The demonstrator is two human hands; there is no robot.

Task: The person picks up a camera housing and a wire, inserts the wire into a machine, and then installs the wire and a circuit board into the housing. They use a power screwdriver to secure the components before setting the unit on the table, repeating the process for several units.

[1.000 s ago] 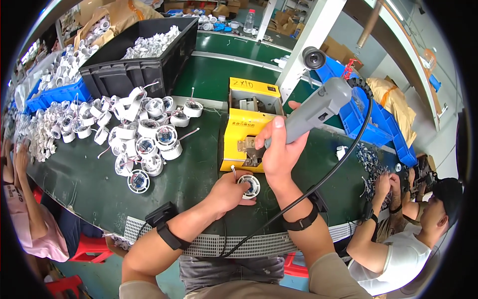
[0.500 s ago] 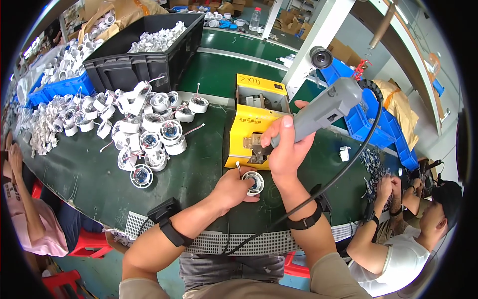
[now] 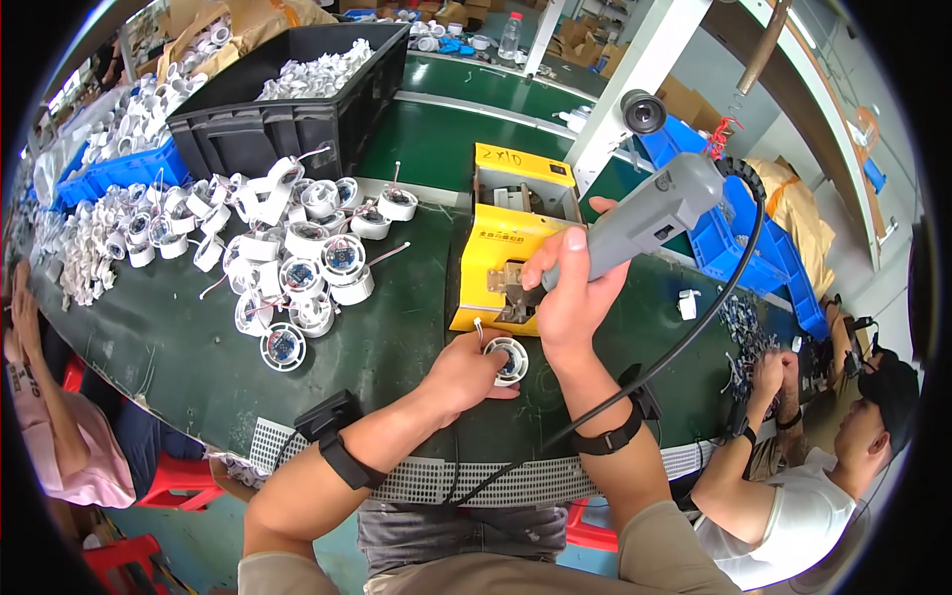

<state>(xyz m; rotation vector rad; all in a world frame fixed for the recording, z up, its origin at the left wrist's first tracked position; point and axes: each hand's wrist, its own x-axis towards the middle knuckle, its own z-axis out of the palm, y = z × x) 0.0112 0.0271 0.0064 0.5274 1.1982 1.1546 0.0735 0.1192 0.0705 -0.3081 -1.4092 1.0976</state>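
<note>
My right hand (image 3: 577, 302) is wrapped around a grey electric screwdriver (image 3: 659, 203), tilted in front of a yellow screw feeder (image 3: 504, 238). The screwdriver's tip is hidden behind my fingers, close to the feeder's metal outlet (image 3: 514, 288). Just in front of the feeder, my left hand (image 3: 456, 375) grips a round white plastic housing (image 3: 513, 363) with a blue circuit board inside, low over the green table. A short wire end with a white plug (image 3: 478, 323) sticks up beside my left fingers. More such housings (image 3: 302, 278) are heaped to the left.
A black crate (image 3: 268, 134) of small white parts stands at the back left, beside a blue bin (image 3: 129, 177). The screwdriver's black cable (image 3: 684, 342) loops past my right forearm. Co-workers sit at both sides; one (image 3: 783, 496) handles a pile of wired parts (image 3: 749, 342).
Both my hands keep their holds in nearly the same place. The view has shifted very slightly, and a co-worker's arm at the far right has moved.
</note>
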